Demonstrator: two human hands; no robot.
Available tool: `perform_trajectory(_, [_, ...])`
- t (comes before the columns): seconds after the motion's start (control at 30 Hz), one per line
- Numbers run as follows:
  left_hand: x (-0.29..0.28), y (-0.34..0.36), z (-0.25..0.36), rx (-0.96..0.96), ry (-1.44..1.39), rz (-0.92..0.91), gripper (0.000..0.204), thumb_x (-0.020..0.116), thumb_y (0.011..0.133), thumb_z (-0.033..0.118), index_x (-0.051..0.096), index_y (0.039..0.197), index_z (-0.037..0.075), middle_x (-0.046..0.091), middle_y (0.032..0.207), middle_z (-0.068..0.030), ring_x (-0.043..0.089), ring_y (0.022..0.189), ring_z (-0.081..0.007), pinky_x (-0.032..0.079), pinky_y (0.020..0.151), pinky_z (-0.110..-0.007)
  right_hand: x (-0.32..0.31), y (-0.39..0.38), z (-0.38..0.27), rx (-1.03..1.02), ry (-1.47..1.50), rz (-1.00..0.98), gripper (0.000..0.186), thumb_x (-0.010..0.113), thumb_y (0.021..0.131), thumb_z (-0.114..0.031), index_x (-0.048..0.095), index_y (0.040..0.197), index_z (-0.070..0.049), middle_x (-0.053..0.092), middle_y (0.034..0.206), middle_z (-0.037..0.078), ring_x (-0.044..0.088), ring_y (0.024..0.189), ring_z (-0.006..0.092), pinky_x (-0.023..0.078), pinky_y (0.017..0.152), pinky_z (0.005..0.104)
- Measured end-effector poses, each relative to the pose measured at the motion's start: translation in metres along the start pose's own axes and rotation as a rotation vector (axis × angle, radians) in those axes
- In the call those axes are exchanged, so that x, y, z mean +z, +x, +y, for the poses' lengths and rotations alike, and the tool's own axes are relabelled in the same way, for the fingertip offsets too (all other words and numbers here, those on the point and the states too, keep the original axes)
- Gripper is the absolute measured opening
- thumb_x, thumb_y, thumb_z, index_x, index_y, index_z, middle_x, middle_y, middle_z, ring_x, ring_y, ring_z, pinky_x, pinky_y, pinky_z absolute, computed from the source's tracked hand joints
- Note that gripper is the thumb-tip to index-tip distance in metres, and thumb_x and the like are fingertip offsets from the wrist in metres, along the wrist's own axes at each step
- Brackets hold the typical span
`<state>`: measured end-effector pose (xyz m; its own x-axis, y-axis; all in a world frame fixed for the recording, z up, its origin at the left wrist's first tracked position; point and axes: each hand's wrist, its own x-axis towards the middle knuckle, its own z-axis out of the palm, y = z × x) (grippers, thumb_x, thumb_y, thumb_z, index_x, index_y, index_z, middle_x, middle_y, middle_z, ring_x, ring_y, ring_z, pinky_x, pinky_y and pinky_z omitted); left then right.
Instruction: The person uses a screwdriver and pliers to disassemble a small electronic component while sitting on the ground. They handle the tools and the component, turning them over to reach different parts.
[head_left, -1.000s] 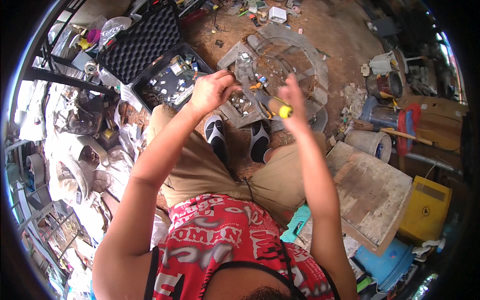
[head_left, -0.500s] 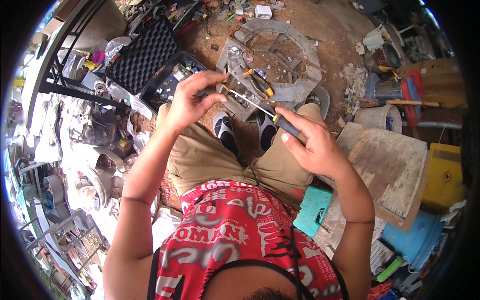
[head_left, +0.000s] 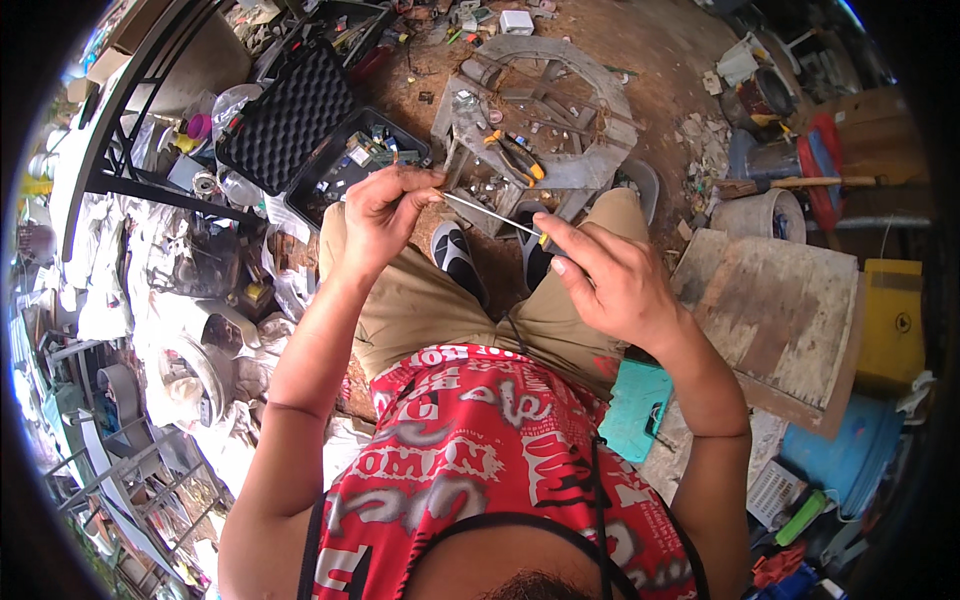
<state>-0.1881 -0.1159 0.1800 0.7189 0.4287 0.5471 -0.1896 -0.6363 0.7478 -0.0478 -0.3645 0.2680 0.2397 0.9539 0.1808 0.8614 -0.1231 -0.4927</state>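
A screwdriver (head_left: 490, 212) with a thin bright shaft is held above my knees, slanting up to the left. My right hand (head_left: 622, 290) is closed around its handle, which the fingers mostly cover; a bit of yellow collar shows. At the far end of the shaft, my left hand (head_left: 383, 218) pinches the tip between thumb and forefinger. Whether anything small sits at that tip, I cannot make out. Beyond the hands, yellow-and-black pliers (head_left: 515, 160) lie with handles spread on a grey octagonal frame (head_left: 612, 150).
An open black case (head_left: 290, 120) with foam lid and small parts lies at the far left. A teal case (head_left: 638, 408) is beside my right thigh, near a worn wooden board (head_left: 770, 310). Further right stand a bucket (head_left: 770, 222) and a yellow box (head_left: 890, 325). Clutter fills the left.
My left thumb and forefinger have closed on the screwdriver's tip, where they stood apart before. My right hand has shifted slightly, and its fingers now cover more of the handle.
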Motion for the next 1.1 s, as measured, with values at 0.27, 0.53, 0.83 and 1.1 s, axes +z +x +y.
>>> perform_trajectory(0.27, [0.000,0.001,0.002,0.085,0.075,0.046,0.012,0.075,0.076,-0.004,0.072,0.087,0.002,0.074,0.090,-0.0095,0.072,0.082,-0.0208,0.056,0.074,-0.029,0.041,-0.013,0.004,0.066,0.297,0.173,0.037,0.057,0.093,-0.013,0.057,0.130,-0.007,0.068,0.103,0.015,0.068,0.081,0.0343,0.055,0.067,0.0395])
perform_trajectory(0.53, [-0.006,0.007,0.001,0.134,0.055,-0.028,0.011,0.075,0.079,-0.002,0.071,0.089,0.000,0.073,0.091,-0.0130,0.072,0.085,-0.0226,0.056,0.077,-0.030,0.035,-0.009,0.005,0.055,0.355,0.138,0.033,0.057,0.094,-0.012,0.059,0.126,-0.006,0.068,0.110,0.017,0.068,0.090,0.0356,0.055,0.075,0.0398])
perform_trajectory(0.83, [-0.006,0.015,0.011,0.113,-0.046,-0.117,0.011,0.075,0.078,0.000,0.072,0.089,0.001,0.073,0.092,-0.0132,0.072,0.086,-0.0231,0.055,0.078,-0.030,0.002,0.001,0.007,0.011,0.184,0.078,0.032,0.060,0.091,-0.011,0.062,0.123,-0.009,0.069,0.095,0.015,0.066,0.075,0.0332,0.053,0.065,0.0406])
perform_trajectory(1.1, [0.001,0.002,0.015,0.110,0.113,0.034,0.012,0.075,0.078,-0.002,0.072,0.089,0.001,0.073,0.089,-0.0115,0.072,0.081,-0.0222,0.055,0.073,-0.029,0.043,-0.008,0.004,0.041,0.342,0.262,0.032,0.059,0.092,-0.008,0.062,0.123,-0.007,0.069,0.097,0.017,0.067,0.080,0.0345,0.054,0.070,0.0412])
